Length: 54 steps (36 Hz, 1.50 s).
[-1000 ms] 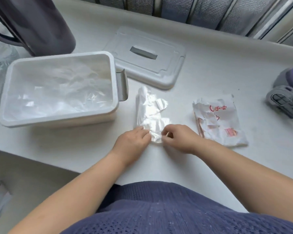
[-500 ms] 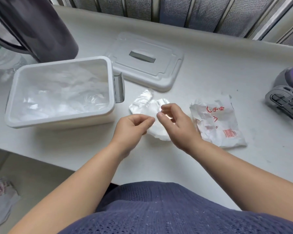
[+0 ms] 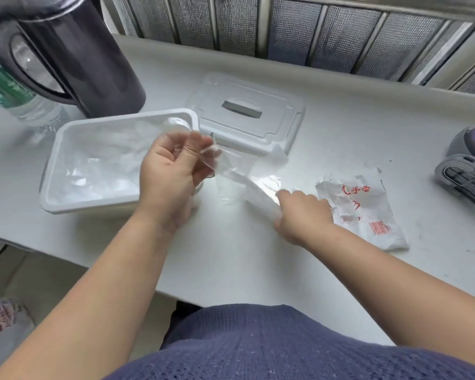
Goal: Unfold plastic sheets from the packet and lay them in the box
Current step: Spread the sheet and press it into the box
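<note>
Above the bench (image 3: pixel 354 127), just right of the box (image 3: pixel 115 119), the left hand (image 3: pixel 173 171) is pinching one end of a clear plastic sheet (image 3: pixel 244 174) with curled fingers, raised by the box's right rim. The right hand (image 3: pixel 302 215) is gripping the other end lower down, so the sheet is stretching between them. The box is sitting open with crumpled clear plastic inside, its lid (image 3: pixel 247 116) lying flat behind and to the right, and the torn white packet (image 3: pixel 368 215) is lying just right of the right hand.
</note>
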### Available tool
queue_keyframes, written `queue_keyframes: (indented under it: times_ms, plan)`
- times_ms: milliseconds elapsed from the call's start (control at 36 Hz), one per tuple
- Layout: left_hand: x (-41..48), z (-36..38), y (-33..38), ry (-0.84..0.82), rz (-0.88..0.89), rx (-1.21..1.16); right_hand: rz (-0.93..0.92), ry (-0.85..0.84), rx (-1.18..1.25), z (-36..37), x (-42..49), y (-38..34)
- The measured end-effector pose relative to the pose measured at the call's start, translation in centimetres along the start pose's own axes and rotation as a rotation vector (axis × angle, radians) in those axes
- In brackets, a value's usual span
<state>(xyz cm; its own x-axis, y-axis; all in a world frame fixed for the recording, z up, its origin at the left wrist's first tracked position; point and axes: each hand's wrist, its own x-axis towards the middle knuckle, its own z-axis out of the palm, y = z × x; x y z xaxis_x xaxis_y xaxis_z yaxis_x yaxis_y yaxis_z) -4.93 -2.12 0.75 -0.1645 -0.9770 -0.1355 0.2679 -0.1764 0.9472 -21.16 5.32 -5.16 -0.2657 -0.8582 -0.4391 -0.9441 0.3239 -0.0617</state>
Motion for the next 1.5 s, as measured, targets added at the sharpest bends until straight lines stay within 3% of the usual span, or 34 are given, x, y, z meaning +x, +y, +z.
queue_keyframes:
  times_ms: [83,167,222,278,361,444,528,611,694,750,806,944,1056,1111,1194,1250,1306,1389,1500]
  plan:
    - [0.9,-0.9,1.9,-0.016,0.086,0.031,-0.094,0.054,0.246,-1.6,-0.3,-1.8]
    - [2.0,-2.2,3.1,0.004,0.143,0.041,-0.299,0.336,0.657,-3.4,-1.1,-4.0]
    - [2.4,-2.8,3.5,0.019,0.148,0.038,-0.451,0.432,0.793,-4.1,-1.5,-5.3]
    - [2.6,-3.6,4.1,0.003,0.136,0.009,-0.504,0.470,0.744,-4.4,-1.2,-7.1]
    - [2.8,-5.0,5.2,0.008,0.121,-0.059,-0.523,0.666,0.681,-5.2,0.2,-10.0]
    - [3.4,-7.1,6.3,0.127,0.119,-0.043,-0.570,0.779,0.627,-6.0,2.2,-12.0]
    - [4.3,-11.0,6.7,0.362,0.116,0.174,-0.644,0.807,0.526,-7.0,4.2,-14.1]
    - [4.5,-14.3,7.1,0.513,0.156,0.604,-0.701,0.836,0.316,-7.3,5.8,-16.2]
    - [4.5,-15.6,7.7,0.334,0.218,0.812,-0.806,0.759,0.266,-6.9,7.1,-18.1]
    - [5.1,-15.6,7.3,0.133,0.106,0.955,-0.846,0.675,0.292,-6.6,7.5,-19.3]
    - [6.1,-16.1,6.6,0.034,-0.014,1.100,-0.885,0.631,0.281,-6.4,7.9,-20.4]
    - [8.2,-18.0,5.8,0.245,0.061,1.107,-0.794,0.401,0.205,-6.3,9.1,-19.8]
    - [9.3,-19.8,5.7,0.426,0.225,1.282,-0.653,0.161,0.005,-5.5,9.9,-18.8]
    - [9.4,-19.4,5.5,0.307,0.453,1.305,-0.622,0.100,-0.043,-5.0,10.0,-18.9]
    - [9.0,-17.4,4.4,-0.130,0.755,1.240,-0.632,0.042,-0.115,-4.3,9.9,-18.9]
    - [9.0,-16.1,3.6,-0.493,0.622,1.267,-0.643,0.011,-0.168,-4.3,9.8,-18.8]
    - [9.7,-15.6,2.5,-0.725,0.275,1.525,-0.617,-0.047,-0.234,-4.3,9.7,-18.6]
    - [10.8,-16.3,1.7,-0.882,-0.037,1.924,-0.561,-0.127,-0.351,-4.7,9.6,-18.7]
    - [11.3,-17.4,1.3,-0.936,-0.064,2.040,-0.459,-0.237,-0.111,-5.4,10.0,-19.5]
